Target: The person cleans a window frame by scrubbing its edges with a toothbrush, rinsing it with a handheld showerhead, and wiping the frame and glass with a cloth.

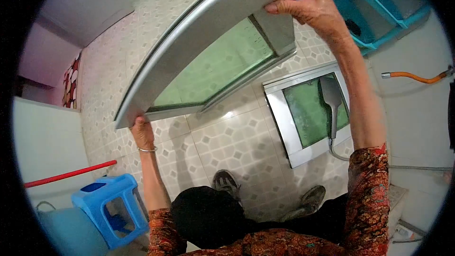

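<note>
The left hand (142,132) pinches the lower corner of a framed glass panel (215,66), and the right hand (308,2) clasps its upper end, thumb on the face (something bluish shows by the fingers, too little to name). The panel tilts in front of the person over the tiled floor (227,137). To its right, a second panel (303,109) lies on the tiles with a shower head (332,95) resting on it. A blue stool (92,204) stands at left.

Illumination is moderate and diffuse; the floor (225,147) shows a small glare spot and soft shadows. Wide-angle distortion; corners black.
</note>
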The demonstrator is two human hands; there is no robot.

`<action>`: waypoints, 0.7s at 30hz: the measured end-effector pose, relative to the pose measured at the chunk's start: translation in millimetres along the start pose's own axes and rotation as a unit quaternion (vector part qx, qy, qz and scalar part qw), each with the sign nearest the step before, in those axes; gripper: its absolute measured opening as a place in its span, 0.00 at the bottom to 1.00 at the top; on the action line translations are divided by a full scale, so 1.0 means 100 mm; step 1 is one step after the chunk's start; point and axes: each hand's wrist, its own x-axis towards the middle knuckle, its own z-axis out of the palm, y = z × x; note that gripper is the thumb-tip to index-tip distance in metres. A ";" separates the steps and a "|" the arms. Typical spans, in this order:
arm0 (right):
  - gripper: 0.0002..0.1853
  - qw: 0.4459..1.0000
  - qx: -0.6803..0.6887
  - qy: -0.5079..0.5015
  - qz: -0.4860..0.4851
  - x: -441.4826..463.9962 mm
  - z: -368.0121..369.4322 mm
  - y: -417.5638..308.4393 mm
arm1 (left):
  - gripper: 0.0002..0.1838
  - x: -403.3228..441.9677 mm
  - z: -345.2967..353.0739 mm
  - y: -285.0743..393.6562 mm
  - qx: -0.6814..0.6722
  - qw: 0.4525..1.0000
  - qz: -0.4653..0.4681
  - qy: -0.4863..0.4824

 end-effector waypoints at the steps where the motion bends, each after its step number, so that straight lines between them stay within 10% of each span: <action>1: 0.17 1.000 -0.003 -0.018 0.009 0.04 -0.04 -0.12 | 0.30 -0.09 0.22 -0.07 -0.014 1.000 -0.004 0.012; 8: 0.15 0.995 -0.082 -0.048 -0.032 0.10 -0.09 -0.60 | 0.38 -0.13 0.42 -0.53 0.000 0.998 -0.052 0.047; 13: 0.13 0.976 -0.150 -0.004 -0.158 0.00 0.15 -0.65 | 0.36 -0.02 0.38 -0.04 0.366 0.896 -0.245 -0.052; 15: 0.13 0.946 -0.234 0.041 -0.222 -0.05 0.25 -0.71 | 0.47 -0.06 0.17 0.29 0.372 0.892 -0.233 0.107; 17: 0.15 0.936 -0.265 0.063 -0.224 -0.16 0.37 -0.88 | 0.52 0.07 0.38 0.76 0.441 0.886 0.089 0.111; 21: 0.15 0.940 -0.248 0.038 -0.233 -0.27 0.67 -1.05 | 0.44 0.28 2.11 1.62 0.438 0.846 0.254 -0.167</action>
